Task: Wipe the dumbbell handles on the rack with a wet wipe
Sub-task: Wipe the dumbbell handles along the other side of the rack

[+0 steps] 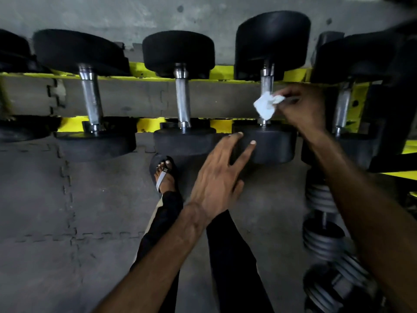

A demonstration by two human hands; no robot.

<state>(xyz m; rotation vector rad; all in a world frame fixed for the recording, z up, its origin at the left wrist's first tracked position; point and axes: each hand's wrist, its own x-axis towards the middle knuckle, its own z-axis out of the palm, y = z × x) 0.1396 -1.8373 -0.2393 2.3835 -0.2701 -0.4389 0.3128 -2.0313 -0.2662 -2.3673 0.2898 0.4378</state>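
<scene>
Looking straight down at a yellow rack [222,72], its two painted rails running left to right across the upper half of the frame. Black rubber-headed dumbbells sit across those rails in a row, chrome handles bridging the gap.

The one being worked on is the dumbbell [270,145] right of centre. The right hand [302,107] has its grip pinched on a crumpled white wet wipe [266,106], and the wipe is pressed against the lower part of that dumbbell's handle [267,80], just above the near head. The left hand [221,175] has a wide, flat grip: fingers straight and spread, tips resting on the side of the near head, holding nothing.

Two more dumbbells, the middle one [182,98] and the left one [90,98], sit bare to the left of it. Another is partly hidden behind the right forearm at the right edge.

The floor [45,199] is grey interlocking rubber mat with jigsaw-style seams, scuffed and dusty. It shows between the rails too. Behind the rack along the top of the frame is a rough, blotchy concrete wall [112,12]. A foot [163,175] in a black sandal stands on the mat just below the middle dumbbell. Lower right there are some plate-style dumbbells [322,240] lying on the floor, blurry. Lighting is dim overall.
</scene>
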